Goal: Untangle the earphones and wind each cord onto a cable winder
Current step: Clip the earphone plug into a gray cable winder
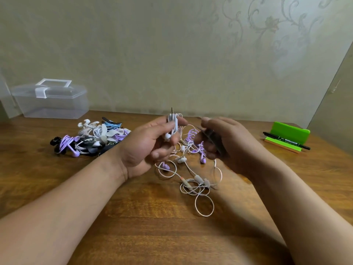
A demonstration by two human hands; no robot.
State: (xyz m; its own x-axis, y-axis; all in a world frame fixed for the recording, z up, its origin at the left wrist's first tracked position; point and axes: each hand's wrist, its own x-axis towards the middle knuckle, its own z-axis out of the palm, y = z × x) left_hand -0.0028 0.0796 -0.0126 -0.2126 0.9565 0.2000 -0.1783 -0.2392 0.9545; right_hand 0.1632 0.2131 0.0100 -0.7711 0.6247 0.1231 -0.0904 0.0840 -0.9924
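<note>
Earphones in left hand; winder in right hand

Just above the loose tangle of white and purple earphones on the wooden counter, the left hand grips a coiled white earphone, plug upward. The right hand grips a dark cable winder. Left of the tangle lies a pile of wound earphones, beyond that a clear lidded box. To the tangle's right are a green stand and a black marker.
</note>
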